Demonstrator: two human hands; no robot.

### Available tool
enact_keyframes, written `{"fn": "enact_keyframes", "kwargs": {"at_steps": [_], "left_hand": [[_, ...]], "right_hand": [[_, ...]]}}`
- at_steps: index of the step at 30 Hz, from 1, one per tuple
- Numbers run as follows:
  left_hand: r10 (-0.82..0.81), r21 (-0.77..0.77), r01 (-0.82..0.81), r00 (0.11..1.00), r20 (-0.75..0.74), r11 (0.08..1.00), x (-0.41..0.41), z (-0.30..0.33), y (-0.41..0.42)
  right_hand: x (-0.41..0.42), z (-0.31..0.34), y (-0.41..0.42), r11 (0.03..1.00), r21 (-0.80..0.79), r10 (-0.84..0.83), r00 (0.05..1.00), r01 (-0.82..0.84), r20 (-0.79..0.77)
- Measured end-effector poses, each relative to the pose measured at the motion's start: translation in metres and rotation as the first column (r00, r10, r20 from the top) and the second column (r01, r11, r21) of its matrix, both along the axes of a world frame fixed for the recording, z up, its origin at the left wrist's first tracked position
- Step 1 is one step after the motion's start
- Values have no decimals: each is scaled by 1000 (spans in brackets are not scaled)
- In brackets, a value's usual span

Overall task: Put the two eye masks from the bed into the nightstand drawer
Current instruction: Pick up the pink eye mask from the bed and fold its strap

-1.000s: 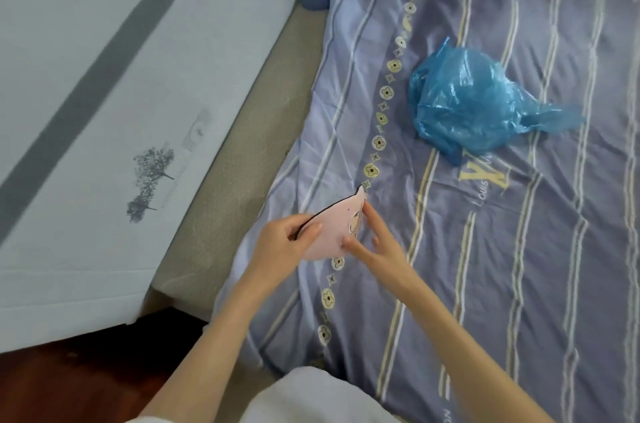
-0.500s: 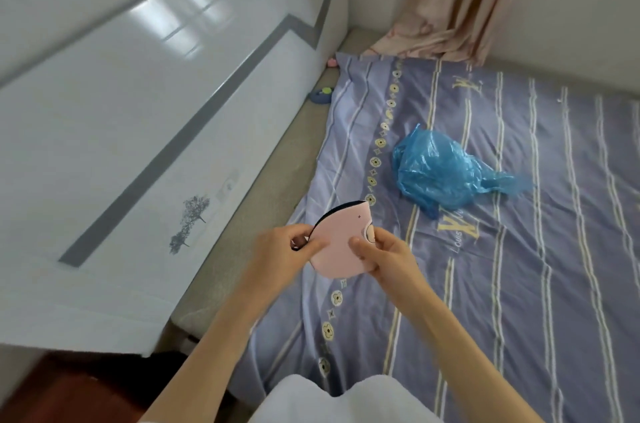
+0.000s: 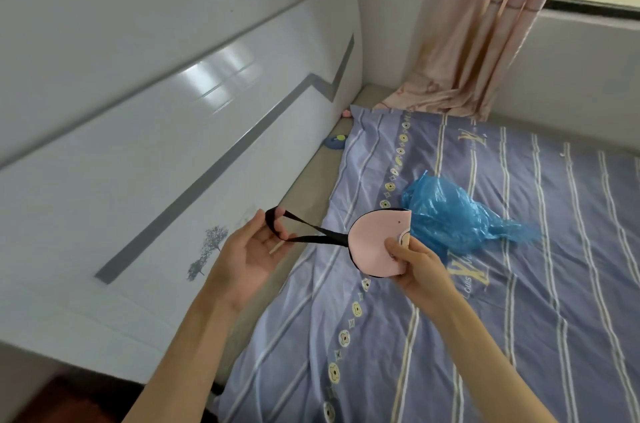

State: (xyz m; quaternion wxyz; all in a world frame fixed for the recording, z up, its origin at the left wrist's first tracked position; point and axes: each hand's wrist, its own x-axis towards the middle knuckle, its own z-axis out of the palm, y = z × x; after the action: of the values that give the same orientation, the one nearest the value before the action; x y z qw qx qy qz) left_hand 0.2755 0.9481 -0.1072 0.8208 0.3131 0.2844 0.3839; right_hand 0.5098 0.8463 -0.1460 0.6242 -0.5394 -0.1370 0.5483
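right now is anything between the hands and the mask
Nothing. The right hand pinches the mask, and the left hand has the strap hooked round its fingers, stretched taut. The drawer is out of view.

Blue plastic bag (image 3: 446,214) mid-bed, white headboard (image 3: 156,180) walling the left, open striped bedsheet (image 3: 554,301) right of it, curtain (image 3: 478,41) pooling at far corner

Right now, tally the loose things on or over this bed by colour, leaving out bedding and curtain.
Pink: 2, eye mask, small pink thing at the headboard
Blue: 2, plastic bag, small blue thing at the headboard
Total: 4
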Motion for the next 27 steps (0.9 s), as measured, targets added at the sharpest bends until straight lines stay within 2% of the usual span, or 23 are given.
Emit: {"fn": "enact_keyframes", "kwargs": {"at_steps": [2,5,8,11,15,20,27], "left_hand": [[-8,47,8,1000,-11,999,5,7,1],[-3,219,49,978,-209,974,15,16,3],[51,405,163,883,-467,900,25,23,2],[137,529,272,781,-609,803,31,24,2],[122,574,378,751,-649,726,34,27,3],[151,598,445,705,-693,667,38,34,3],[86,567,497,698,-711,657,34,34,-2]], "right_hand": [[-3,4,2,999,13,48,997,-49,57],[-9,13,3,990,45,122,971,-134,206],[-16,24,5,980,48,156,895,-193,419],[-19,31,9,971,36,178,814,-236,552],[-25,36,12,939,-60,280,648,-340,708],[-32,49,17,895,-169,380,506,-413,774],[-40,62,20,838,-287,457,309,-464,834]]}}
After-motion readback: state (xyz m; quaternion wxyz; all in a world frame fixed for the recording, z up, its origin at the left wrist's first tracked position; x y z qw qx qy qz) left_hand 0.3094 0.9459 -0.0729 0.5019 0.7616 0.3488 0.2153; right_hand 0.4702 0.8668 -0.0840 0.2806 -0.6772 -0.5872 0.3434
